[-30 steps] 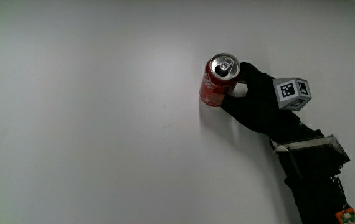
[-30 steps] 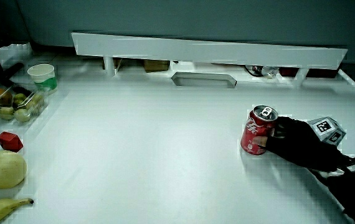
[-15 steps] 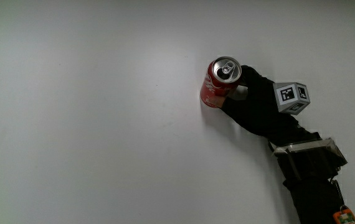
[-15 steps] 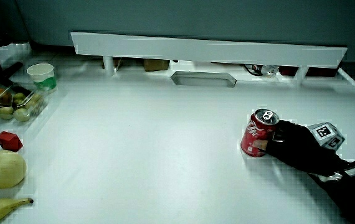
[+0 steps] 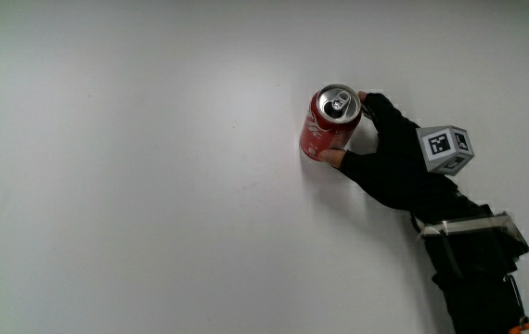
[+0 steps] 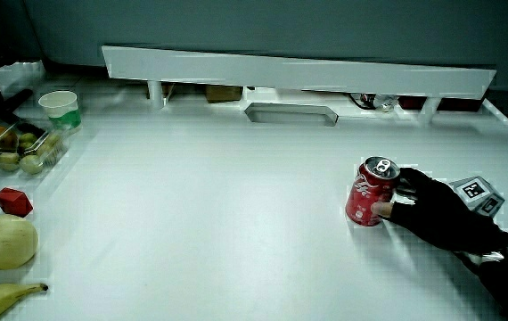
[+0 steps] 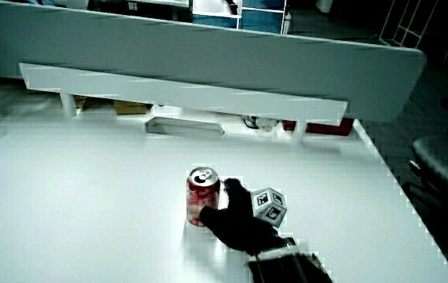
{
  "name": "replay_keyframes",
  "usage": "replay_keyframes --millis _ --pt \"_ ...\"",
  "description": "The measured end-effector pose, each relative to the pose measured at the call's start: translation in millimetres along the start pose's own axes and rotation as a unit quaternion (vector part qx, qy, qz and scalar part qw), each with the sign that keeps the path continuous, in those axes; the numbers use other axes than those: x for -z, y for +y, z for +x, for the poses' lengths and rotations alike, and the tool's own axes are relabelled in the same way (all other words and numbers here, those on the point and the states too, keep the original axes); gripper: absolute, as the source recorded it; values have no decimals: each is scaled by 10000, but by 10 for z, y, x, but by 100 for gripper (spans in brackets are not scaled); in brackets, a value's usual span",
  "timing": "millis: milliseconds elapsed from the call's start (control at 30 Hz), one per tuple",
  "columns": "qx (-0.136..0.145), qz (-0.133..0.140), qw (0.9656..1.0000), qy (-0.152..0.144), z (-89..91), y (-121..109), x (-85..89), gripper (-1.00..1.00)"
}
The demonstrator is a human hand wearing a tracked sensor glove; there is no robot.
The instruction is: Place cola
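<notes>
A red cola can [image 5: 329, 123] stands upright on the white table [image 5: 135, 186], its silver top with the pull tab facing up. It shows in both side views [image 6: 370, 192] [image 7: 202, 198]. The gloved hand [image 5: 380, 153] lies beside the can, with the thumb on the can's side nearer the person and the other fingers curled round its flank. The patterned cube [image 5: 445, 149] rides on the back of the hand. The forearm [image 5: 473, 269] runs back toward the person. In the side views the hand [image 6: 432, 214] [image 7: 240, 220] rests low on the table.
In a side view, a pear [image 6: 3, 242], a banana [image 6: 4, 301], a small red block [image 6: 13, 202], a box of fruit [image 6: 18, 147] and a green-and-white cup [image 6: 61, 109] sit near one table edge. A low white partition [image 6: 299, 71] closes the table's end farthest from the person.
The can stays where it was, upright on the table. The wrist and its cube have drawn slightly away from the can, while the fingers still touch it.
</notes>
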Motion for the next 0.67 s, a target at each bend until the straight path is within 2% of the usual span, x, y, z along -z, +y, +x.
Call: replay_keyframes --millis 67,200,267,333,400,467,500,533,567,600,667 --pt "-34 -96 9999 -102 -17 -43 -42 -81" --pt "-158 -356 9969 -686 -83 -135 -24 -100" --pt "-220 -485 9938 -977 -116 -181 -15 -100" --pt "-162 -617 9894 -1307 -194 -289 -20 -100" --pt "-200 -571 9860 -1555 -245 -401 -14 -100" --pt "-162 -696 9822 -1737 -248 -500 9 -100" --pt "-158 -583 9829 -1742 -335 -552 -43 -100" --pt "-154 -574 9813 -1830 -372 -576 -68 -100" --pt "-77 -724 9810 -1799 -373 -584 -72 -100" --pt "-51 -733 9787 -1916 -310 -595 -37 -100" --pt "-103 -699 9749 -2112 -337 -668 -16 -100"
